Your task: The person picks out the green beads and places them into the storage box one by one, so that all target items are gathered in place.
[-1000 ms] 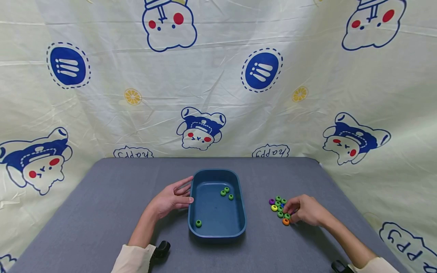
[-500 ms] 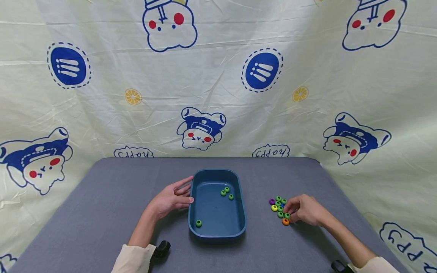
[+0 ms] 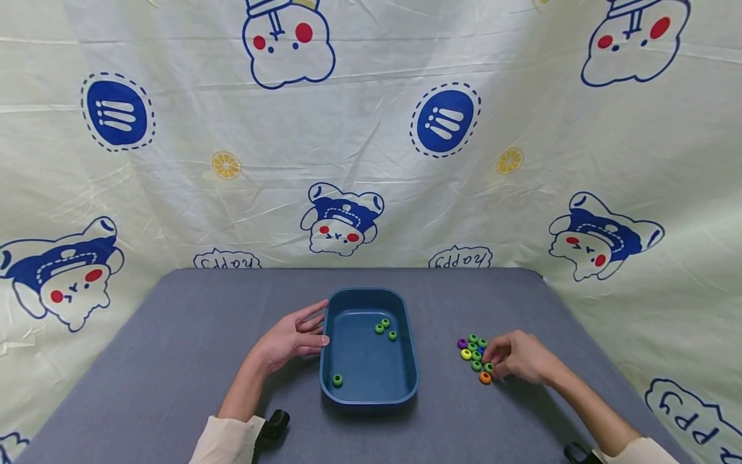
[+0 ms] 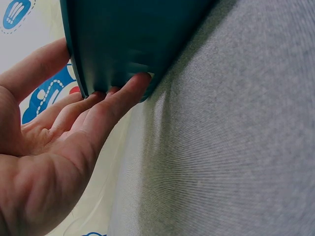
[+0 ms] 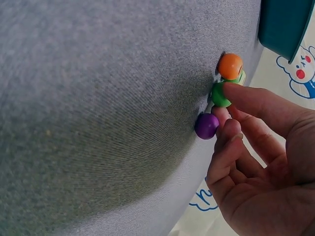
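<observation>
A blue rectangular tray (image 3: 366,386) stands mid-table with several green beads (image 3: 386,323) inside. My left hand (image 3: 286,341) touches its left side: the thumb lies at the rim, and nearly straight fingers (image 4: 118,101) meet the outer wall in the left wrist view. My right hand (image 3: 522,357) is at a cluster of loose beads right of the tray. Its thumb and forefinger pinch a green bead (image 5: 220,95), partly covered by the thumb. An orange bead (image 5: 230,66) and a purple bead (image 5: 206,126) sit close by in the right wrist view.
The loose cluster also holds a yellow bead (image 3: 466,354), a blue bead (image 3: 481,350) partly hidden by the right hand, and several green ones. A grey cloth covers the table (image 3: 174,361). A printed curtain (image 3: 371,129) hangs behind it.
</observation>
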A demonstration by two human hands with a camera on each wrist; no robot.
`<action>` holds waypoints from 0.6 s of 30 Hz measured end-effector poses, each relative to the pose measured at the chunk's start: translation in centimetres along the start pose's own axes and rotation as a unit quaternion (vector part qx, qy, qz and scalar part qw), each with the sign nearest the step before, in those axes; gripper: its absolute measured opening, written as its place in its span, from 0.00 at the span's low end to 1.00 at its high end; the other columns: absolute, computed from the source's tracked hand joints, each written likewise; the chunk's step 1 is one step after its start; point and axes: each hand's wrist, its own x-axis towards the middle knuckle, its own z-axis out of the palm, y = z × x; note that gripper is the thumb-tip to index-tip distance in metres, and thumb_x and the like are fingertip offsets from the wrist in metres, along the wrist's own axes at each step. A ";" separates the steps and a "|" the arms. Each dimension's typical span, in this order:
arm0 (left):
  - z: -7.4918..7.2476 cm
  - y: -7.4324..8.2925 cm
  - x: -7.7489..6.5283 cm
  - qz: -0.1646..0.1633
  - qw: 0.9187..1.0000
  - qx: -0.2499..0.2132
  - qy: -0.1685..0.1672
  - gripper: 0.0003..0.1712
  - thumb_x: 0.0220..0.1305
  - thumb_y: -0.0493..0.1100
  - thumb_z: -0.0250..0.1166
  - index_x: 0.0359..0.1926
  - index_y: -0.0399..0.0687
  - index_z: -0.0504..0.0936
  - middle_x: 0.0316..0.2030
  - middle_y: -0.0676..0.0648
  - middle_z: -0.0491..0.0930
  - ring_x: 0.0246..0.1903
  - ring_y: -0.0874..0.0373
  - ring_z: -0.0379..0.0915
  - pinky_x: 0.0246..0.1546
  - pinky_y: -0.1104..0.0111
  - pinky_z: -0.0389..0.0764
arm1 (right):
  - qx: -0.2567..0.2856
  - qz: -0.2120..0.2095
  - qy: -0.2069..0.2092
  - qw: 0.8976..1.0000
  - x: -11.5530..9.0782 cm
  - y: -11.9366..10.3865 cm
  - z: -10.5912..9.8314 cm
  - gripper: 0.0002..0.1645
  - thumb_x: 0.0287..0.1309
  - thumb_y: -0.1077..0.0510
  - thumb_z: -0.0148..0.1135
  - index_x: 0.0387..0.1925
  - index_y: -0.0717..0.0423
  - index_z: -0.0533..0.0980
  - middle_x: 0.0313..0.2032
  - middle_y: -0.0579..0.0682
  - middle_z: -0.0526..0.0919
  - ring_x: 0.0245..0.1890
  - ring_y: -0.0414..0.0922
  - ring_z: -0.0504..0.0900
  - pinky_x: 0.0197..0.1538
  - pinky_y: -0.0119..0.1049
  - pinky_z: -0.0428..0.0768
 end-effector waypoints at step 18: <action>0.0 0.1 0.0 0.001 1.000 0.001 -0.003 0.45 0.67 0.32 0.65 0.80 0.48 0.54 0.77 0.36 0.56 0.71 0.36 0.63 0.56 0.55 0.83 | -0.018 -0.009 0.010 1.000 0.4 -1.1 -0.8 0.13 0.44 0.65 0.76 0.35 0.55 0.84 0.32 0.46 0.88 0.33 0.42 0.81 0.33 0.35 0.78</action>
